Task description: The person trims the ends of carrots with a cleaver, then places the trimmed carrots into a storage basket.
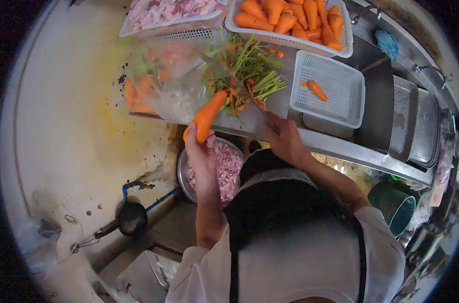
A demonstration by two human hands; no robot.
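A large orange carrot (207, 116) is gripped at its thick end by my left hand (201, 150), its narrow end pointing up and to the right. My right hand (284, 138) is closed around the handle of a long knife (247, 93), whose blade slants up and left across a heap of green carrot tops (257, 68). Orange trimmings are scattered among the greens on the metal counter (285, 103). To the left of the heap lies a clear plastic bag (176, 93) with more carrots (137, 96) beside it.
A white basket full of carrots (295, 20) stands at the back. Right of the greens, another white basket (326, 113) holds a small carrot piece (317, 91). A tray of pale meat (171, 11) is at the back left. Below the counter edge sits a bowl of chopped meat (229, 169).
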